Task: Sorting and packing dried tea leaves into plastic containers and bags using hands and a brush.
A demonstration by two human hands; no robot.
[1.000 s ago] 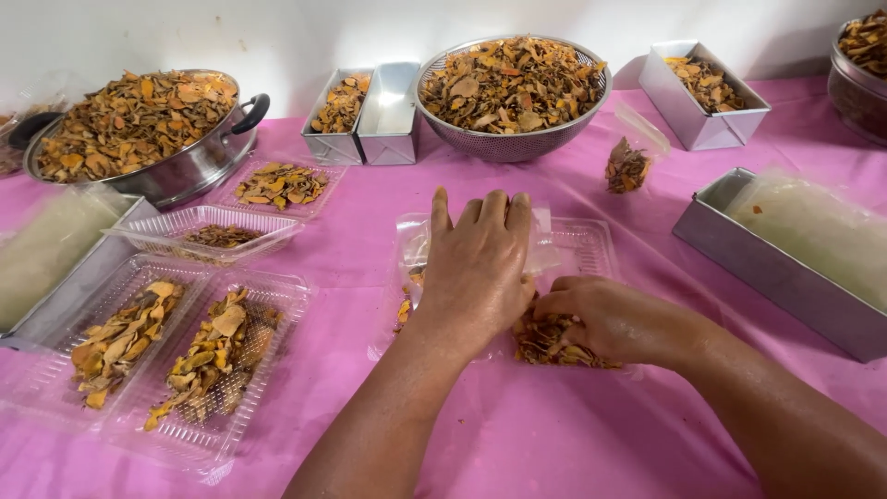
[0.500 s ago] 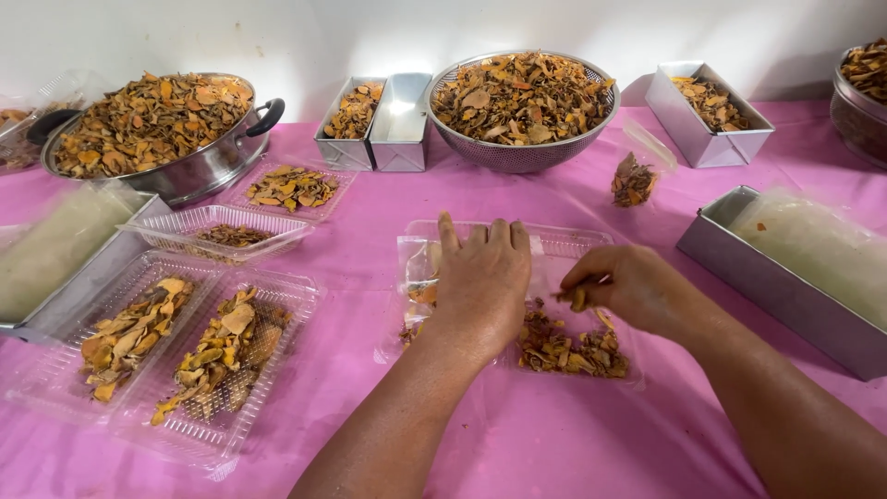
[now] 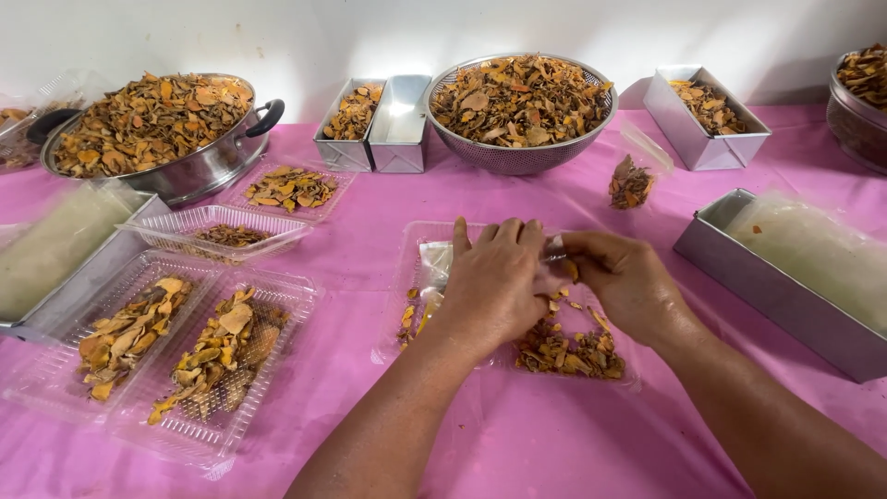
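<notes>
A clear plastic clamshell tray [image 3: 414,242] lies open on the pink tablecloth in front of me, with dried orange-brown chips [image 3: 565,351] in its right half. My left hand [image 3: 492,282] lies flat, palm down, on the tray's left half, over a small white packet [image 3: 434,255]. My right hand [image 3: 626,282] is over the right half, fingertips pinched together at the tray's middle rim, next to my left fingers. What they pinch is too small to tell.
Two filled clamshell trays [image 3: 166,344] lie at the left, with more trays [image 3: 214,231] behind. A steel pot [image 3: 159,129], a mesh bowl [image 3: 519,103] and small tins [image 3: 374,118] of chips line the back. A long tin [image 3: 783,277] stands at the right.
My right hand has risen from the chips and moved left to the tray's middle, fingertips now meeting my left hand. The left hand stays flat on the tray.
</notes>
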